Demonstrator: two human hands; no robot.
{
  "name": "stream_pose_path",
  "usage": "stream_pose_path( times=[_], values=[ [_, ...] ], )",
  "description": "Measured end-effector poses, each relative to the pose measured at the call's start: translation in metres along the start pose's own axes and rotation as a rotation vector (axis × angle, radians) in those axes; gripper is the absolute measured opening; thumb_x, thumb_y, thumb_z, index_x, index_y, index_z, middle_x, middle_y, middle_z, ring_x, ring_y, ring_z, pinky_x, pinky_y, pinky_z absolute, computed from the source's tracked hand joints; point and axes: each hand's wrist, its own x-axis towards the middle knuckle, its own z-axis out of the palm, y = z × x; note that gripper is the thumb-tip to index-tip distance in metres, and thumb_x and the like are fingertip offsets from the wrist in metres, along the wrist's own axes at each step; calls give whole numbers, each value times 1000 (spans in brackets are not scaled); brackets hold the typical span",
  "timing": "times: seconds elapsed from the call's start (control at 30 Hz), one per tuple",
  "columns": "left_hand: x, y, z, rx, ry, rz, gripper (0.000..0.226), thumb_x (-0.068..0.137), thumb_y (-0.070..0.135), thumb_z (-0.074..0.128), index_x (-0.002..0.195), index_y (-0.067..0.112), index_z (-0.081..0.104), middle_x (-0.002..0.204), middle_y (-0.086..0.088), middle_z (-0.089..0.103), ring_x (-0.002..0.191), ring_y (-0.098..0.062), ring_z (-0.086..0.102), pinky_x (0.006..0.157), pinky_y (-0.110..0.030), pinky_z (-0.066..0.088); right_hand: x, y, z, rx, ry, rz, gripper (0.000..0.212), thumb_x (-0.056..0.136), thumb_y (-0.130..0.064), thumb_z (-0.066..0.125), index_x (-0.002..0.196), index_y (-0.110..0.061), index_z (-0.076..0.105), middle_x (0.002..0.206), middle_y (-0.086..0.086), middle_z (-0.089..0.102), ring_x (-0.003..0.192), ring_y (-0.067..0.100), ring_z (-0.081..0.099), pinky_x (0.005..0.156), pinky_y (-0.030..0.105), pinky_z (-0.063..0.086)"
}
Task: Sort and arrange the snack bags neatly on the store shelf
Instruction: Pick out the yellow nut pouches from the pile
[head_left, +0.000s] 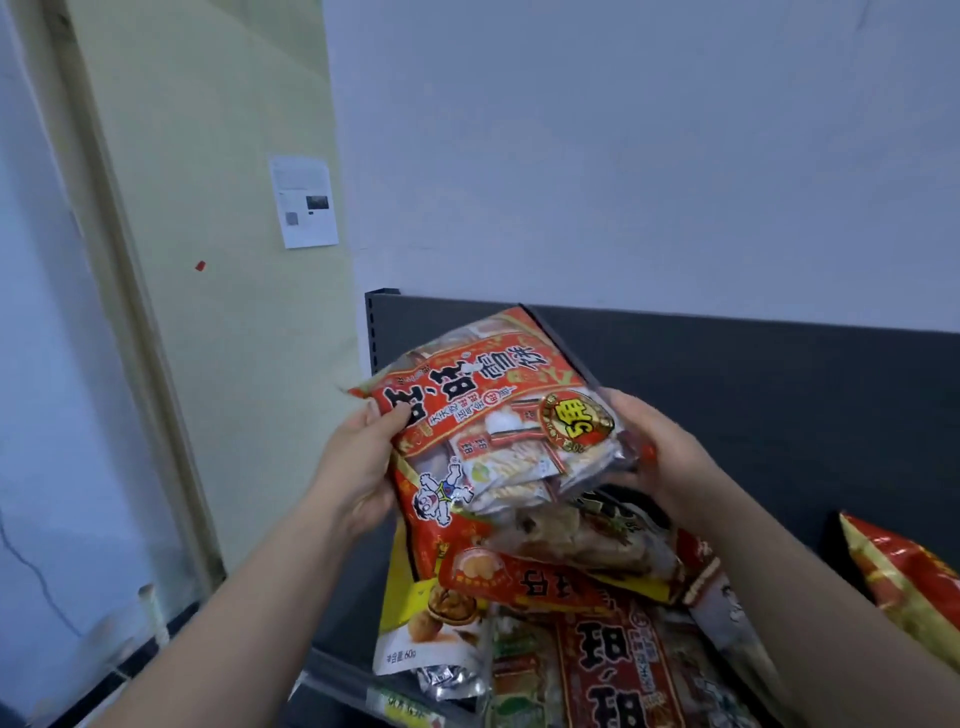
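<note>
A dark grey metal shelf (727, 395) with a back panel stands against a pale wall (623, 156), beside a cream panel bearing one paper notice (304, 200), its print too small to read. One red rice cracker bag (498, 431) is held up above the shelf, turned so that its large Chinese characters and cartoon boy sit upside down. The left hand (358, 462) pinches its left edge, thumb on the front; the right hand (660, 447) has its fingers curled round the right side. Below lies a heap of at least five overlapping bags, among them a yellow and white walnut bag (415, 623) marked "60g" and a flat red bag (613, 665). One orange bag (904, 582) sits apart at the right.
</note>
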Motion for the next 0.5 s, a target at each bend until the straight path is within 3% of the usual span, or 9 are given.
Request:
stream_pose_path(
  times=[0.13, 0.2, 0.27, 0.37, 0.5],
  values=[
    [-3, -11, 31, 16, -42, -45, 18, 97, 20, 58, 109, 9, 51, 99, -17, 73, 77, -30, 74, 64, -43, 60, -22, -15, -21, 86, -21, -10, 48, 81, -35, 64, 125, -15, 62, 115, 12, 71, 103, 30, 68, 85, 46, 57],
    [-8, -18, 50, 24, -103, -47, 28, 91, 18, 66, 110, 8, 47, 104, -19, 71, 83, -32, 73, 69, -46, 60, -35, -13, -41, 103, 64, 3, 46, 81, -30, 65, 124, -12, 64, 113, 14, 71, 98, 28, 70, 74, 38, 60],
    [-17, -29, 70, 88, -197, -27, 44, 86, 13, 71, 120, 9, 45, 107, -15, 70, 89, -32, 73, 75, -47, 60, -50, -9, -61, 127, 150, 15, 44, 82, -30, 65, 122, -11, 65, 112, 16, 71, 98, 30, 69, 75, 37, 59],
    [-32, -46, 101, 234, -345, -20, 61, 81, 13, 76, 129, 20, 39, 112, -2, 67, 88, -21, 73, 65, -37, 60, -79, -9, -91, 119, 261, -5, 38, 85, -30, 65, 119, -11, 67, 110, 21, 71, 92, 30, 67, 77, 36, 55],
    [-57, -66, 147, 335, -524, -36, 81, 73, 18, 83, 133, 41, 33, 122, 1, 60, 98, -21, 71, 76, -40, 60, -127, -19, -132, 111, 384, -43, 40, 85, -31, 65, 120, -11, 64, 106, 13, 74, 90, 26, 72, 69, 32, 59]
  ],
)
